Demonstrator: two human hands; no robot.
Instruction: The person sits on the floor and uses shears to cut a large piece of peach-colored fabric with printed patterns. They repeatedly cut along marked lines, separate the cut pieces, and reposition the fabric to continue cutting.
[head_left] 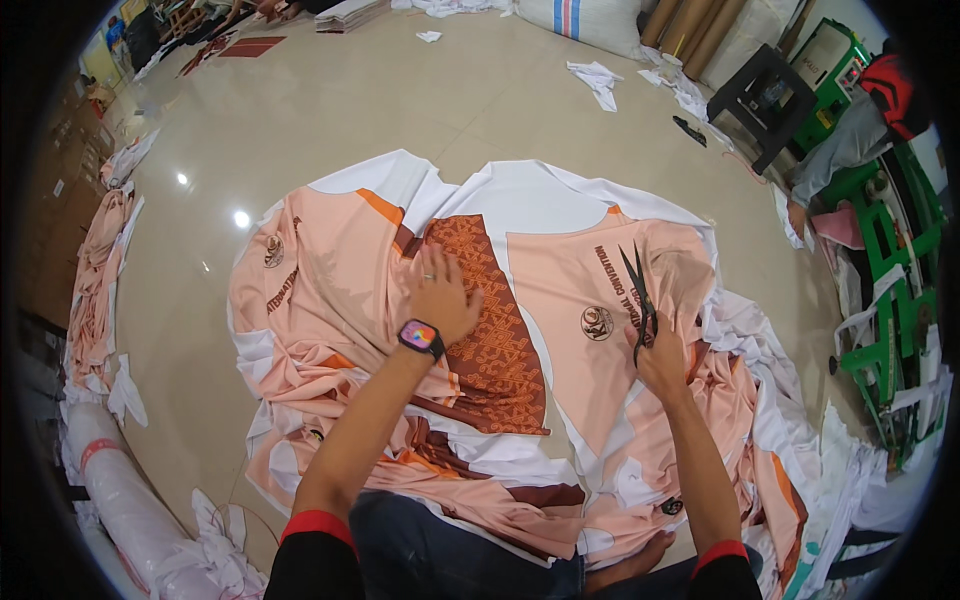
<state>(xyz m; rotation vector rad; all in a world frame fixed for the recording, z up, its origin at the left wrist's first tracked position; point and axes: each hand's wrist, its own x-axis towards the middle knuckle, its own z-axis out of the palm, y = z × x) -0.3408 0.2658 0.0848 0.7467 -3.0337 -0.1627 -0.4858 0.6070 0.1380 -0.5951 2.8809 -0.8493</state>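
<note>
Printed peach cloth [550,300] with white margins lies spread and bunched on the floor in front of me. A brown-and-orange patterned panel [503,345] runs down its middle. My left hand [443,300], with a watch on the wrist, rests flat at that panel's left edge, fingers stretched out. In my right hand [660,358] is a pair of black scissors [640,283]. Their blades point away from me, slightly parted, above the right peach piece. Beside the scissors, a round dark emblem [597,323] shows on the cloth. Crumpled folds pile up around my knees.
Plastic-wrapped rolls [125,490] lie at the lower left, near heaped peach cloth [98,270]. White scraps [597,82] dot the tiled floor [330,100]. A dark stool [762,105] and green metal frames [880,350] stand on the right. A white sack [590,25] sits at the back.
</note>
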